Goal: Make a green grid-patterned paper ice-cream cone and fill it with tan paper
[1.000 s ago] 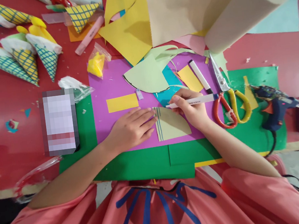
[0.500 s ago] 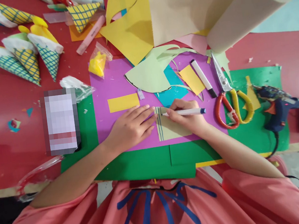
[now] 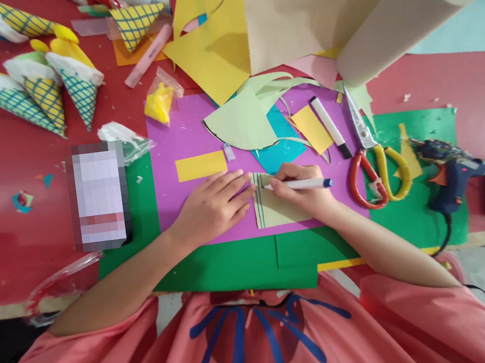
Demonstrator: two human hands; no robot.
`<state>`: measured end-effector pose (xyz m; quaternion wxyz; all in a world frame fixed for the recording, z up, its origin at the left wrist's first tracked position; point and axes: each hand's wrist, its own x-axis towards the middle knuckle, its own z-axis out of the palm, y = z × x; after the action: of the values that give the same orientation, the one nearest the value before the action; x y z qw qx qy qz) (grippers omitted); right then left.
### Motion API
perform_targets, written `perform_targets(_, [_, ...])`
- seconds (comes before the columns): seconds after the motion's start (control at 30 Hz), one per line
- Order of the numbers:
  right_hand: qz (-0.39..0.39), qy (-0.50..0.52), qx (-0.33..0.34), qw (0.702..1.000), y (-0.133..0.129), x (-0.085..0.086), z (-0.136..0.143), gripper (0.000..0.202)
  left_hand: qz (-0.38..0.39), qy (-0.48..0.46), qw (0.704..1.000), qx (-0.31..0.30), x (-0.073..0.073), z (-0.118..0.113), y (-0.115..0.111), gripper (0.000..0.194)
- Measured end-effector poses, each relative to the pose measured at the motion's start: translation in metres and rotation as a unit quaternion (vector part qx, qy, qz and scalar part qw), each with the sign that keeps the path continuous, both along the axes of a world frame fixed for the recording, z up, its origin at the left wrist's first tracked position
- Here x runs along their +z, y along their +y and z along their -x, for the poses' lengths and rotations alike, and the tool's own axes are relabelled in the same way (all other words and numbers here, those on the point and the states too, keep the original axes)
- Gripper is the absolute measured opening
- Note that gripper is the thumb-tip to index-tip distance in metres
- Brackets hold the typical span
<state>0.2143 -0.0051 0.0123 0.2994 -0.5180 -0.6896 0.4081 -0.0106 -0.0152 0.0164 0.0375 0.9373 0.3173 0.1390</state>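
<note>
My right hand is closed around a white marker with a blue end. Its tip touches a pale green piece of paper, which bears a few dark vertical lines near its left edge. My left hand lies flat with fingers stretched, its fingertips at that left edge. Both hands are over a purple sheet. Just beyond them are a yellow strip, a fan-shaped pale green paper and a capped white marker with a black end.
Scissors with red and yellow handles lie right of my right hand, and a blue glue gun farther right. A large paper roll stands at the back right. Decorated paper cones lie back left, near a blurred-out rectangular object.
The marker tilts slightly differently in my right hand, its blue end a little lower and nearer. My left hand stays in place on the paper.
</note>
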Motion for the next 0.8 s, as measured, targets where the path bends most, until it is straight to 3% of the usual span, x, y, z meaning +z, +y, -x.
perform_targets(0.27, [0.013, 0.011, 0.016, 1.0, 0.0, 0.003, 0.0, 0.032, 0.001, 0.001, 1.0, -0.003, 0.0, 0.0, 0.0, 0.03])
perform_targets(0.53, [0.042, 0.114, -0.081, 0.989, 0.008, 0.005, -0.015, 0.035, -0.01, 0.021, 1.0, 0.002, -0.001, 0.003, 0.001, 0.031])
perform_targets(0.67, [0.071, 0.14, -0.087, 0.984, 0.013, 0.006, -0.02, 0.035, -0.004, 0.03, 0.999, 0.03, -0.002, 0.003, 0.002, 0.033])
perform_targets(0.8, [0.02, 0.138, -0.075, 0.987, 0.01, 0.009, -0.02, 0.041, 0.005, 0.051, 0.996, 0.072, -0.005, 0.003, 0.004, 0.039])
